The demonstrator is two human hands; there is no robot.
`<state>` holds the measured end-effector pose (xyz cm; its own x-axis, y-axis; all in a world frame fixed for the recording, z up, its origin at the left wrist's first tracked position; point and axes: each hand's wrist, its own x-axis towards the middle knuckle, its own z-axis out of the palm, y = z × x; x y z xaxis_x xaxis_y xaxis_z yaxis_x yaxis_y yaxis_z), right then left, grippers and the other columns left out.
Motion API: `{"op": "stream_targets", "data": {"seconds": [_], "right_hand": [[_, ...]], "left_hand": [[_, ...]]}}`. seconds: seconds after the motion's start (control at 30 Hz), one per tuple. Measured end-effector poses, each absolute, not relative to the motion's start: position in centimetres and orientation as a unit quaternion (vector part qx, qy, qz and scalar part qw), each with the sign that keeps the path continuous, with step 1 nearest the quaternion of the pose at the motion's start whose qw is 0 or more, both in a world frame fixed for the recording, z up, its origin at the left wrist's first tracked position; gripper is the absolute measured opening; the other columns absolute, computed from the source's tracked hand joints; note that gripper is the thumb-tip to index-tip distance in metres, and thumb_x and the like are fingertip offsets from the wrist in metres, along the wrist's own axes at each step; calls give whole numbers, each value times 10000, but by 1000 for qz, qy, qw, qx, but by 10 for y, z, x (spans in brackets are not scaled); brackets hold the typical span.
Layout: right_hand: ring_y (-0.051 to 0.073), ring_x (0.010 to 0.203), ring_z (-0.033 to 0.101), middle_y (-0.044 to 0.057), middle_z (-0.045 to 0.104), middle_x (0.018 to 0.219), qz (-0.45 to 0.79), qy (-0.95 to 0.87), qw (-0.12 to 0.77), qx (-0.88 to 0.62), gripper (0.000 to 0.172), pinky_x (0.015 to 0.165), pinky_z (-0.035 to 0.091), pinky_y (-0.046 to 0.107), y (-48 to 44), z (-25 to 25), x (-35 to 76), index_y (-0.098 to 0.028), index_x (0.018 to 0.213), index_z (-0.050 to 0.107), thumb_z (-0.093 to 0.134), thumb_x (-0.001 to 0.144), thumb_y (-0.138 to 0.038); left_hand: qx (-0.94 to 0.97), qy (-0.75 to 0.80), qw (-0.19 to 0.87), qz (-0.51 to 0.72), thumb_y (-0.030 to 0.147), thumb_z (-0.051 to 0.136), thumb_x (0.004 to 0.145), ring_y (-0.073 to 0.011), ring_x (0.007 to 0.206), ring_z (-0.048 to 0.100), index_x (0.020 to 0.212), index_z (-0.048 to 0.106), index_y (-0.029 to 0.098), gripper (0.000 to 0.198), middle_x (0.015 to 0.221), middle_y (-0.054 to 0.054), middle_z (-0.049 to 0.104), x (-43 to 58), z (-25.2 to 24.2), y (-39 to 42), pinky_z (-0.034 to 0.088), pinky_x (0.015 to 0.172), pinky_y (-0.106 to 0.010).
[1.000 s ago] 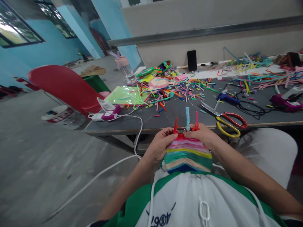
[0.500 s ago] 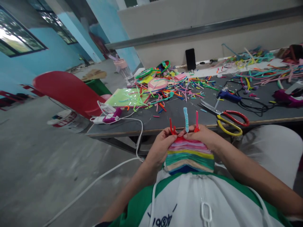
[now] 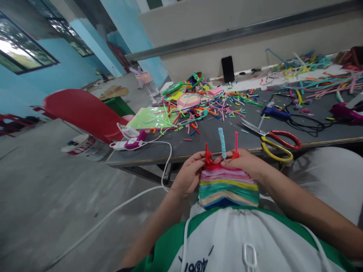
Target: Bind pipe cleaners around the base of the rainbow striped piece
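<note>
Fingers (image 3: 199, 164) of the left hand (image 3: 187, 173) and right hand (image 3: 245, 161) pinched the top edge of a striped panel (image 3: 228, 186) between them. Just ahead ran the table edge (image 3: 141, 161); floor (image 3: 70, 200) stretched leftward. Farther left stood a tumbler (image 3: 151, 90) and a bucket (image 3: 92, 147), contents unclear.

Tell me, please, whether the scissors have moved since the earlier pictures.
No: against the table, the scissors look unmoved, still lying across its front edge; the camera view has shifted slightly.

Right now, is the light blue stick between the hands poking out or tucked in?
Poking out: the light blue stick shows beyond the striped piece, between the left hand and right hand.
</note>
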<state>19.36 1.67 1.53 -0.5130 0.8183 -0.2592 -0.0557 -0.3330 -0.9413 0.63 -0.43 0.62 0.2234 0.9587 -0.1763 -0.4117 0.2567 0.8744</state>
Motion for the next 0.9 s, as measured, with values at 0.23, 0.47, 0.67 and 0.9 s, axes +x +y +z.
{"op": "stream_targets", "data": {"seconds": [0.23,0.47,0.67,0.9], "right_hand": [[137,643,608,23,688,702,720,-477,313,-394,316,664,461,267,15,19,192,-131,911,711,709,624,-263],[134,630,611,21,688,702,736,-462,318,-379,292,641,462,256,16,17,192,-138,879,707,724,624,-279],[153,661,633,42,696,728,744,-451,320,-374,350,670,482,277,14,15,195,-131,926,693,739,622,-296],[172,687,650,39,707,771,732,-432,387,-357,317,707,493,309,13,27,202,-176,922,695,739,635,-304]], "left_hand": [[374,358,698,495,66,668,643,-98,715,595,804,630,149,185,776,-14,646,-4,1,3,446,707,-201],[400,325,709,481,63,696,625,-136,801,601,823,631,146,225,853,-35,647,-8,-5,7,454,757,-252],[386,315,698,515,85,744,594,-110,784,594,854,622,169,299,840,-3,634,3,-9,1,449,752,-221],[389,334,708,485,204,740,653,-176,832,630,1083,579,206,459,967,-54,657,10,10,-6,481,782,-308]]}}
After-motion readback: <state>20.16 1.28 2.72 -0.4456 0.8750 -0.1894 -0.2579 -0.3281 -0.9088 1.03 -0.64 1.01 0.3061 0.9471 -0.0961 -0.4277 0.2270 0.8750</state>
